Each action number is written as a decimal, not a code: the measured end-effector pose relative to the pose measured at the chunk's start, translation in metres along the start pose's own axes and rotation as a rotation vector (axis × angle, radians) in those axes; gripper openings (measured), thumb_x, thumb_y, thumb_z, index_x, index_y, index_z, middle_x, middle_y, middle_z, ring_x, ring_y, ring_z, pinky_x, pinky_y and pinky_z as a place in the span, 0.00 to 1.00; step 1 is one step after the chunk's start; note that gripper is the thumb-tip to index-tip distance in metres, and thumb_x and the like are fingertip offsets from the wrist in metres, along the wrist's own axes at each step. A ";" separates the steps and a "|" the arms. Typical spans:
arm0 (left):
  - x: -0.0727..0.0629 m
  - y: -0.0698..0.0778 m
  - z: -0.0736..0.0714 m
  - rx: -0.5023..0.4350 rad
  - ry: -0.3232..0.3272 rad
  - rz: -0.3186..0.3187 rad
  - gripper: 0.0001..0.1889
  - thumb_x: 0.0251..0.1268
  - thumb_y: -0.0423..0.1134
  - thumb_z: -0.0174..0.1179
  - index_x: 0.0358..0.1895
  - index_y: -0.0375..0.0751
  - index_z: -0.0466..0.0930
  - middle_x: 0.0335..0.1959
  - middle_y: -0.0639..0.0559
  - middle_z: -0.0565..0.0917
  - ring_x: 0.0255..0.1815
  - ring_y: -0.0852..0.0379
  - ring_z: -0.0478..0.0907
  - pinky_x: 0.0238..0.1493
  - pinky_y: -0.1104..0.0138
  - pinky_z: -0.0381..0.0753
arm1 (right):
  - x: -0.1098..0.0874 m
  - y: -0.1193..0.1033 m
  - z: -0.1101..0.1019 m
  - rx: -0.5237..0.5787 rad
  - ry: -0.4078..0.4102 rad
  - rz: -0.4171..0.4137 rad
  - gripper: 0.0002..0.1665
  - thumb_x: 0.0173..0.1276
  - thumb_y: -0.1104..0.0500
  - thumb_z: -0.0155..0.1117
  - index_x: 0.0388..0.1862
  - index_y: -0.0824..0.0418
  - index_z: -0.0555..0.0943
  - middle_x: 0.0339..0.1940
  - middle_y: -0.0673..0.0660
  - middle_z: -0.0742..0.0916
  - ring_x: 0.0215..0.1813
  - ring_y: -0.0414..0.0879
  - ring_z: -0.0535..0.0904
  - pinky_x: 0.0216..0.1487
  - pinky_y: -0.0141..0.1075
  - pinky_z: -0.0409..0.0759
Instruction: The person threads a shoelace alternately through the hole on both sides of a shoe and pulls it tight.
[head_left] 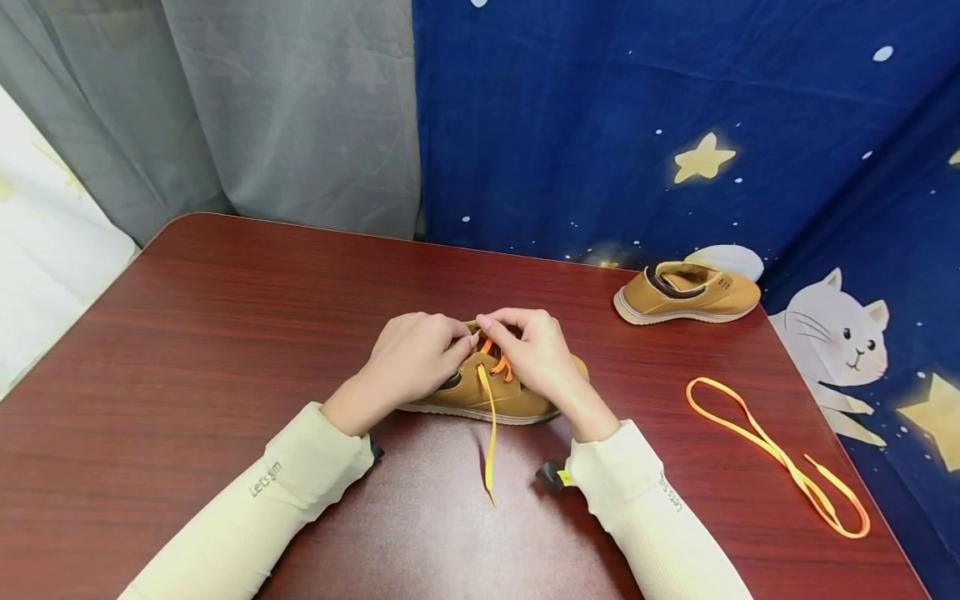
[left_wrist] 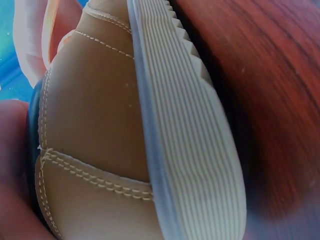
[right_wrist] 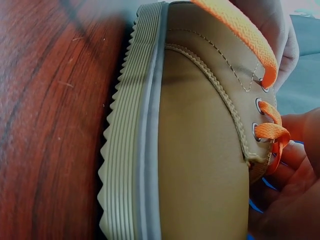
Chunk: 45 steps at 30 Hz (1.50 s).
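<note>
A tan lace-up shoe [head_left: 517, 404] stands on the table, its toe to the right. An orange-yellow shoelace [head_left: 491, 433] runs through its eyelets, and one end hangs down over the near side. My left hand [head_left: 408, 354] reaches over the heel end and pinches at the top of the opening. From the toe side my right hand [head_left: 542, 354] meets it there, thumb and forefinger pinched at the far eyelet edge. The fingertips hide the short piece of lace between them. In the right wrist view the lace [right_wrist: 265, 132] passes through metal-rimmed eyelets.
Another tan shoe [head_left: 690, 296], with no lace in its eyelets, stands at the back right of the brown table [head_left: 262, 333]. A loose yellow-orange shoelace [head_left: 787, 467] lies looped near the right edge. Grey and blue curtains [head_left: 562, 125] hang behind the table.
</note>
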<state>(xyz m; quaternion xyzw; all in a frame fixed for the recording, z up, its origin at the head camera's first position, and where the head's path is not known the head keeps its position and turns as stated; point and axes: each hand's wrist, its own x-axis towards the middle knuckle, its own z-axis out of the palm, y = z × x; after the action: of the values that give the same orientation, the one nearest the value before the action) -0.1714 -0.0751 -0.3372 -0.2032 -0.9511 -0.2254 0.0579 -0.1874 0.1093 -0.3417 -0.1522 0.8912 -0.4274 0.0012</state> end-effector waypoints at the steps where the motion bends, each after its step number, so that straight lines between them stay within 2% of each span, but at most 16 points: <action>1: 0.000 0.000 0.000 0.003 0.001 0.001 0.16 0.72 0.45 0.58 0.22 0.54 0.82 0.12 0.61 0.68 0.19 0.59 0.68 0.21 0.65 0.63 | 0.000 0.000 0.000 -0.004 0.001 -0.002 0.14 0.75 0.48 0.62 0.43 0.52 0.90 0.27 0.51 0.88 0.25 0.41 0.78 0.31 0.33 0.74; 3: 0.000 0.000 0.001 0.004 0.006 0.000 0.16 0.72 0.45 0.58 0.21 0.54 0.81 0.12 0.61 0.67 0.19 0.59 0.68 0.21 0.65 0.63 | -0.001 0.000 -0.001 -0.008 0.004 -0.007 0.14 0.75 0.48 0.62 0.43 0.53 0.90 0.28 0.50 0.89 0.28 0.41 0.78 0.32 0.33 0.74; 7: 0.000 0.000 0.002 -0.002 0.017 -0.004 0.16 0.71 0.45 0.57 0.21 0.54 0.81 0.12 0.61 0.67 0.18 0.59 0.67 0.21 0.65 0.63 | -0.001 -0.001 -0.001 0.007 -0.001 -0.004 0.13 0.75 0.48 0.62 0.43 0.53 0.90 0.27 0.51 0.88 0.26 0.41 0.78 0.31 0.33 0.74; 13: -0.001 0.000 0.001 -0.011 0.035 -0.013 0.15 0.71 0.44 0.56 0.23 0.54 0.83 0.13 0.61 0.71 0.18 0.60 0.68 0.21 0.65 0.64 | -0.001 -0.001 0.000 0.011 0.006 -0.007 0.14 0.74 0.49 0.63 0.43 0.54 0.90 0.31 0.52 0.90 0.32 0.40 0.79 0.36 0.32 0.75; 17: -0.002 0.000 0.001 -0.019 0.042 -0.021 0.14 0.71 0.44 0.56 0.25 0.53 0.84 0.14 0.60 0.74 0.19 0.59 0.69 0.22 0.65 0.66 | 0.000 0.000 0.000 0.016 0.005 -0.006 0.14 0.74 0.49 0.63 0.43 0.54 0.90 0.31 0.52 0.90 0.31 0.41 0.79 0.35 0.32 0.75; 23: -0.001 0.001 0.002 0.014 0.045 -0.023 0.17 0.73 0.45 0.56 0.22 0.52 0.82 0.13 0.60 0.72 0.19 0.58 0.69 0.22 0.65 0.65 | 0.001 0.001 -0.001 0.030 0.005 -0.009 0.15 0.75 0.47 0.61 0.42 0.54 0.90 0.32 0.51 0.90 0.36 0.42 0.80 0.39 0.33 0.75; 26: -0.001 0.002 0.003 0.027 0.049 -0.019 0.17 0.73 0.45 0.56 0.22 0.52 0.82 0.13 0.59 0.72 0.19 0.58 0.70 0.22 0.65 0.65 | 0.001 0.003 -0.001 0.072 0.002 0.009 0.17 0.77 0.47 0.59 0.39 0.55 0.90 0.30 0.52 0.88 0.37 0.43 0.78 0.40 0.33 0.74; 30: -0.001 0.002 0.005 0.027 0.064 -0.012 0.15 0.73 0.45 0.56 0.26 0.52 0.85 0.14 0.60 0.74 0.20 0.58 0.71 0.22 0.65 0.66 | 0.002 0.004 0.000 0.193 -0.012 0.066 0.18 0.76 0.49 0.59 0.40 0.58 0.90 0.29 0.50 0.86 0.36 0.41 0.77 0.38 0.31 0.73; 34: -0.001 0.003 0.006 0.039 0.076 -0.011 0.17 0.73 0.46 0.57 0.22 0.52 0.82 0.12 0.60 0.70 0.18 0.58 0.69 0.21 0.65 0.63 | 0.002 0.003 0.000 0.285 -0.037 0.126 0.18 0.75 0.49 0.61 0.36 0.61 0.89 0.22 0.47 0.82 0.26 0.38 0.75 0.26 0.28 0.71; 37: -0.002 0.004 0.007 0.053 0.086 -0.011 0.19 0.73 0.46 0.57 0.18 0.53 0.78 0.11 0.60 0.65 0.18 0.57 0.67 0.21 0.64 0.62 | 0.002 0.004 0.000 0.308 -0.054 0.150 0.17 0.75 0.51 0.61 0.35 0.62 0.88 0.21 0.47 0.82 0.23 0.39 0.75 0.22 0.27 0.69; 41: -0.003 0.005 0.008 0.064 0.099 -0.015 0.22 0.73 0.46 0.57 0.15 0.54 0.75 0.11 0.60 0.64 0.17 0.57 0.66 0.21 0.64 0.61 | 0.003 0.005 0.000 0.335 -0.062 0.154 0.13 0.73 0.55 0.64 0.41 0.63 0.89 0.30 0.49 0.88 0.33 0.40 0.80 0.26 0.26 0.74; 45: -0.003 0.005 0.010 0.070 0.107 -0.015 0.23 0.72 0.45 0.57 0.13 0.55 0.71 0.11 0.61 0.63 0.17 0.57 0.66 0.20 0.64 0.60 | 0.005 0.007 0.001 0.346 -0.051 0.147 0.11 0.69 0.57 0.68 0.41 0.63 0.90 0.36 0.53 0.91 0.38 0.39 0.82 0.33 0.27 0.78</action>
<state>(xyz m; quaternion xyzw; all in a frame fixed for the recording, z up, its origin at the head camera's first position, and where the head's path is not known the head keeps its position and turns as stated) -0.1673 -0.0681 -0.3444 -0.1815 -0.9554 -0.2031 0.1138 -0.1936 0.1113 -0.3472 -0.0951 0.8126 -0.5692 0.0811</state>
